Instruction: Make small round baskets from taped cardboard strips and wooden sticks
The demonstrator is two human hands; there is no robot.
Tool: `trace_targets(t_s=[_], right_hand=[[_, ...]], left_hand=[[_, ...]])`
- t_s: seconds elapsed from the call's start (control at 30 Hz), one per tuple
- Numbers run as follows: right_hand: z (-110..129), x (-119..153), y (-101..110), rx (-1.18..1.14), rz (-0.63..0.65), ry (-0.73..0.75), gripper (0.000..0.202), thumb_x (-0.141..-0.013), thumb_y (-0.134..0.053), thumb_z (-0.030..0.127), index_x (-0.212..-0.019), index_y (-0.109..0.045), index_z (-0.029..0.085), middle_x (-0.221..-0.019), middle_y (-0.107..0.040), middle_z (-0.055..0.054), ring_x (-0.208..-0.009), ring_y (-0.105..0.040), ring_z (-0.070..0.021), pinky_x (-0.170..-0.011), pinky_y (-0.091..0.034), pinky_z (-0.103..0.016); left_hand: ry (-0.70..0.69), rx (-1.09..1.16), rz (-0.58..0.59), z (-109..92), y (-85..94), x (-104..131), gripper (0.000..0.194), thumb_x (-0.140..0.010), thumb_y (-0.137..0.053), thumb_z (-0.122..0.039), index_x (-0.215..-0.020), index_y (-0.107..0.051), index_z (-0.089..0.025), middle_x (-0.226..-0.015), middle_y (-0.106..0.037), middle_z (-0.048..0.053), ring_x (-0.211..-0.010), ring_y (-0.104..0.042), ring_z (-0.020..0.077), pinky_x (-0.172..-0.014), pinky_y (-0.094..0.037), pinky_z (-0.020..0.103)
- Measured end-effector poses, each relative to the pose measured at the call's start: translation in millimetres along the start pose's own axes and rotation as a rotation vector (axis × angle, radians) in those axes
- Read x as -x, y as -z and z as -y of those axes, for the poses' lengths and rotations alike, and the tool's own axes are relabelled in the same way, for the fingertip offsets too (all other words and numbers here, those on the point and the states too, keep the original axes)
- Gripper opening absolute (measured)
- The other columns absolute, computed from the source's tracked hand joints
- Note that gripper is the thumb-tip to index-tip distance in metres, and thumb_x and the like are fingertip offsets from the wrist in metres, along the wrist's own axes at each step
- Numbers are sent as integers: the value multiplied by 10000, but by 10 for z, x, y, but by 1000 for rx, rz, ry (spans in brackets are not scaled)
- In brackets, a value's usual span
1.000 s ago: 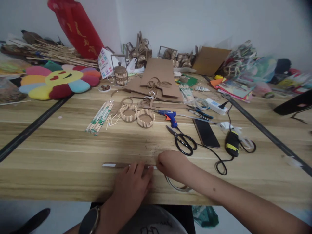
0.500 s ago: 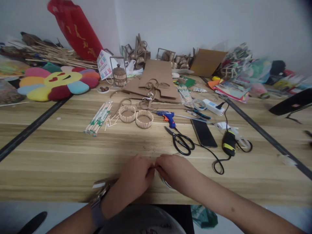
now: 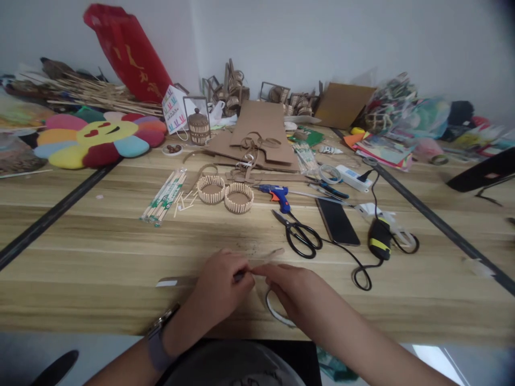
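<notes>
My left hand [image 3: 223,281] is closed around a thin brown cardboard strip [image 3: 185,280]. The strip sticks out to the left, where a white patch shows near its end. A short brown end [image 3: 276,252] shows beyond the fingers, possibly part of the same strip. My right hand [image 3: 292,284] meets the left fingertips, its index finger stretched along and the other fingers curled; what it pinches, if anything, is hidden. Under its palm a white ring [image 3: 277,315], like a tape roll, shows in part; I cannot tell whether it is held.
Black-handled scissors [image 3: 300,236], a blue glue gun [image 3: 277,195] and a phone [image 3: 337,221] lie ahead to the right. Two rings of small sticks [image 3: 238,198] stand ahead, beside packaged sticks [image 3: 164,197]. Cardboard sheets [image 3: 257,126] lie farther back. A black cord [image 3: 362,276] loops at right.
My right index finger has straightened, and the hand has shifted slightly right and down. More of the white ring and of the brown strip is in sight.
</notes>
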State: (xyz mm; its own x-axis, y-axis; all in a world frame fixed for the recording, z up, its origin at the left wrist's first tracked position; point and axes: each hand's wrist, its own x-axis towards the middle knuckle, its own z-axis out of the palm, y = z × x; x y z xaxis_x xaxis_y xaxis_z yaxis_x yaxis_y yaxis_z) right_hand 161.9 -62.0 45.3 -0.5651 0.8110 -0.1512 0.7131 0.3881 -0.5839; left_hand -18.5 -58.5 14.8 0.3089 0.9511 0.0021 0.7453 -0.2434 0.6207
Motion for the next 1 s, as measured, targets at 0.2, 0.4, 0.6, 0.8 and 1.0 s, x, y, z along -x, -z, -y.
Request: trace_targets(t_s=[0.2, 0.4, 0.6, 0.8, 1.0], right_hand=[[-6, 51, -170, 99, -285, 16, 531, -874, -428, 30, -1362, -554, 197, -928, -742, -91, -854, -701, -235, -722, -563, -326], [43, 22, -369, 258, -631, 224, 372, -983, -376, 101, -1326, -511, 150, -761, -679, -60, -682, -646, -222, -622, -551, -324], [-157, 197, -366, 357, -690, 352, 490, -968, -398, 58, -1449, -381, 150, -1065, -709, -113, -957, -640, -253, -824, -542, -378], [-240, 96, -607, 477, -432, 482, 228, -973, -501, 157, -1164, -617, 110, -992, -732, -118, -862, -643, -248, -767, -531, -376], [-234, -270, -365, 374, -399, 355, 149, -936, -625, 290, -1030, -674, 184, -1051, -714, -104, -944, -621, -230, -843, -468, -371]], left_hand=[[11, 148, -205, 17, 73, 2, 197, -762, -477, -153, -573, -496, -209, -631, -549, -6, -717, -544, 185, -668, -393, 288], [49, 235, -328, 31, 217, -41, 184, -763, -490, -230, -589, -548, -213, -636, -568, -13, -698, -553, 180, -665, -429, 287], [257, 301, -532, 346, 523, -65, 234, -847, -463, -319, -697, -606, -210, -715, -648, -13, -724, -598, 184, -660, -458, 285], [162, 237, -296, 311, 609, -68, 331, -891, -490, -457, -740, -656, -214, -684, -665, -9, -735, -633, 202, -638, -468, 272], [125, 129, -347, 268, 621, -87, 345, -918, -459, -460, -782, -669, -222, -704, -669, -7, -697, -615, 197, -645, -475, 280]])
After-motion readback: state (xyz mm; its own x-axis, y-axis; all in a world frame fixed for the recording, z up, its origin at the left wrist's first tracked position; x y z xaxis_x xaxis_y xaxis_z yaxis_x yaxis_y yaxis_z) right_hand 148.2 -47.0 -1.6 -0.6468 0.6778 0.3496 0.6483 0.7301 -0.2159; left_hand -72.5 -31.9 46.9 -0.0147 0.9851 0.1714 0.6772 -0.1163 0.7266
